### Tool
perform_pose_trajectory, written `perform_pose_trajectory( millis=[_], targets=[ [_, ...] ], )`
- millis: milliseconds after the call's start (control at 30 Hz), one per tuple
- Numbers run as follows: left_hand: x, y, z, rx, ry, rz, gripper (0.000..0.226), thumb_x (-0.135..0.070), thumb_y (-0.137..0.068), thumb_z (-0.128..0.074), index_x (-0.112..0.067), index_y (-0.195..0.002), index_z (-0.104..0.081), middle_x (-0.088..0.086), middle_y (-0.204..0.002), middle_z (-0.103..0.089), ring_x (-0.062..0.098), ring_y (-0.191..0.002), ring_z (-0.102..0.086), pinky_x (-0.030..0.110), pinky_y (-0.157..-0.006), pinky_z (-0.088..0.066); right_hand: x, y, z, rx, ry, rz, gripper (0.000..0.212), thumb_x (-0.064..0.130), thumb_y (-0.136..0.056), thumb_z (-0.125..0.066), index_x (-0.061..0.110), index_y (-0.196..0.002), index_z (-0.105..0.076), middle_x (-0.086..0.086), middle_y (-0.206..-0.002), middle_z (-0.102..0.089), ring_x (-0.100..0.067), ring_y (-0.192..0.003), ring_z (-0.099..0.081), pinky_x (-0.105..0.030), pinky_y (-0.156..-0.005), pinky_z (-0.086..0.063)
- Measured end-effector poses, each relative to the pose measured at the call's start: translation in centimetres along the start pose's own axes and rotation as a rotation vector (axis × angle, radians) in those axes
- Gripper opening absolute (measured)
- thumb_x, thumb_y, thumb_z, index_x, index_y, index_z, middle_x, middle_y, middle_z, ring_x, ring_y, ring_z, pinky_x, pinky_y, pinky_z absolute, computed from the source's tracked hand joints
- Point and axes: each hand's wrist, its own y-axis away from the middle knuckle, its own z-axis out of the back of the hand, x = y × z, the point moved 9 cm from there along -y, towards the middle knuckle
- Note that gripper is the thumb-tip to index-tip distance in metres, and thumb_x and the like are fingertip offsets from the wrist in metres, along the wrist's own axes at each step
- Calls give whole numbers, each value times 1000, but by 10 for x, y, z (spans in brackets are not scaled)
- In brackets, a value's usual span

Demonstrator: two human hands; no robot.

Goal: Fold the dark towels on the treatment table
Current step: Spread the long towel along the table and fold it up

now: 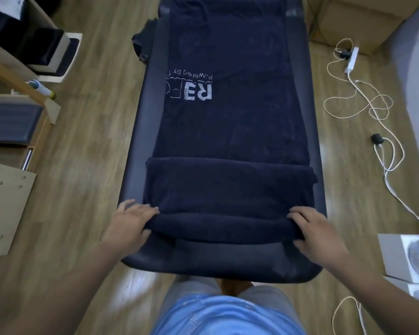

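Handling a dark towel (228, 131) spread lengthwise down the treatment table (228, 259) and covering nearly all of its top, with white logo stitching (194, 90) face up near the middle. Near end already turned over into a thick folded band (228, 189) lying across the table's width, close to the body.

Seems soft, plush and limp, judging by the nap and the rounded, bulging fold. Likely fairly heavy for cloth at this length, and unlikely to slide much on the padded top. Bound to sag and bunch wherever unsupported, so best taken at the two outer ends of the fold, pinching the layers together and keeping them level. Nearer the middle, probably drooping corners and skewed edges.

Gripping at just those ends now. At the band's left end, the left hand (133, 221), fingers laid over the top layer, cloth curling round beneath them. At the right end, the right hand (317, 230), fingers on top, thumb tucked against the roll's near edge. Both closed on the cloth, not spread wide. Forearms reaching forward from either side of the body, wrists low, roughly mirrored, one near each side edge of the table.
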Motion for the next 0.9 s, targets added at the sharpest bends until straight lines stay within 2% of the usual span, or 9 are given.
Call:
perform_pose_trajectory(
  millis=[100,200,267,400,500,600,667,767,900],
  targets=[
    [12,8,2,291,65,30,38,-41,-70,-54,-38,-105,-68,-12,-85,-70,11,-90,-66,36,-112,-29,8,8,12,125,-25,35,44,39,-60,-67,33,-104,-64,13,-100,-67,-13,-93,-63,-28,-81,-51],
    [1,30,16,547,449,-23,5,-41,-74,-66,-43,-79,-65,-17,-68,-63,0,-70,-61,29,-79,-47,13,27,16,389,-177,48,35,41,-55,-60,34,-90,-63,18,-81,-66,-4,-78,-62,-23,-70,-50],
    [-5,34,34,654,757,37,11,-22,-76,-76,-28,-71,-69,-5,-65,-62,6,-65,-60,27,-64,-44,11,30,27,515,-285,4,31,37,-51,-63,34,-82,-63,14,-75,-67,-5,-73,-63,-26,-66,-52],
    [7,10,83,600,1028,172,17,-26,-71,-86,-17,-81,-76,5,-80,-73,16,-72,-67,22,-65,-48,0,11,77,675,-619,-62,33,25,-51,-74,23,-84,-71,-3,-79,-72,-17,-73,-68,-29,-63,-50],
    [36,-31,101,215,1364,401,63,-69,-52,-85,-23,-95,-78,6,-101,-76,13,-87,-72,26,-77,-52,-30,-26,111,431,-1118,-226,42,22,-67,-79,12,-108,-70,-12,-104,-74,-21,-87,-71,-29,-73,-55],
    [38,-54,71,47,1617,596,49,-65,-88,-45,-30,-99,-78,-6,-105,-76,6,-92,-70,30,-86,-48,-66,-51,90,108,-1605,-482,46,47,-86,-57,19,-122,-65,-5,-120,-70,-20,-100,-69,-40,-87,-55],
    [31,-56,31,100,1504,725,41,-53,-97,-46,-24,-111,-70,-2,-116,-73,8,-97,-69,32,-92,-50,-67,-52,47,140,-1591,-573,54,61,-88,-57,25,-128,-60,4,-122,-70,-18,-108,-66,-43,-97,-50],
    [31,-57,5,-4,1352,806,12,-20,-97,-65,-22,-109,-65,3,-114,-73,16,-97,-69,31,-81,-53,-69,-51,5,100,-1402,-655,78,62,-57,-86,27,-122,-60,4,-120,-70,-20,-108,-67,-42,-96,-51],
    [29,-63,24,-196,1315,754,17,-13,-98,-59,-20,-113,-59,-5,-110,-72,14,-102,-67,34,-86,-52,-84,-55,27,-252,-1154,-664,26,35,-94,-64,26,-117,-57,12,-106,-66,-20,-107,-63,-41,-97,-50]
  ],
)
